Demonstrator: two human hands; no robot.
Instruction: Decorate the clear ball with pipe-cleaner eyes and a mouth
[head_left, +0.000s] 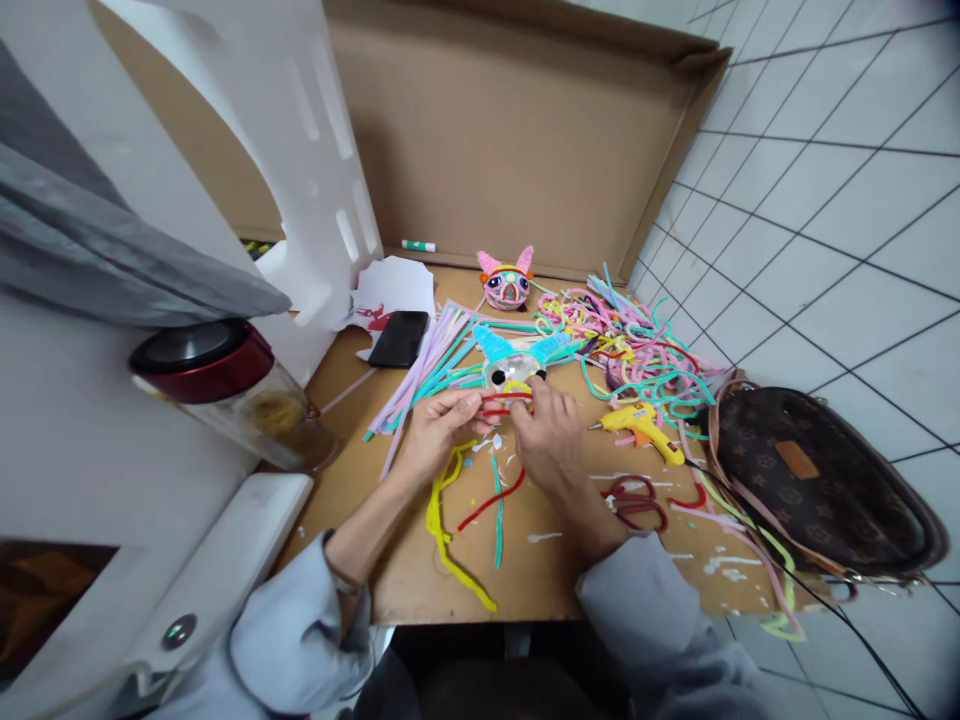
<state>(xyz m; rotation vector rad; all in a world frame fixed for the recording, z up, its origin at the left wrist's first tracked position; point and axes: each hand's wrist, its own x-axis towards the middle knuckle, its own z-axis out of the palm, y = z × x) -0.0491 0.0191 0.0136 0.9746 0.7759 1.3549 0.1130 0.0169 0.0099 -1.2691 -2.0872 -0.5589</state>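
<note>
My left hand (444, 424) is closed, its thumb and fingers pinching a red pipe cleaner (501, 397) that is bent into a loop. My right hand (549, 428) meets it from the other side, fingers curled on the loop's right end. Right behind the fingers sits a clear, round animal head (517, 368) with black-and-white eyes, blue pipe cleaner ears and some yellow below the eyes. My fingers partly cover its lower part. Between my wrists lie a yellow pipe cleaner strand (437, 520), a loose red piece (493, 500) and a teal piece (499, 520).
A finished-looking pink animal head (506, 286) stands behind. Bundled pipe cleaners (420, 375) lie left, a tangled heap (637, 345) right. Nearby are a yellow glue gun (641, 430), scissors (636, 502), a phone (399, 339), a brown bag (817, 480) and a glass jar (262, 405).
</note>
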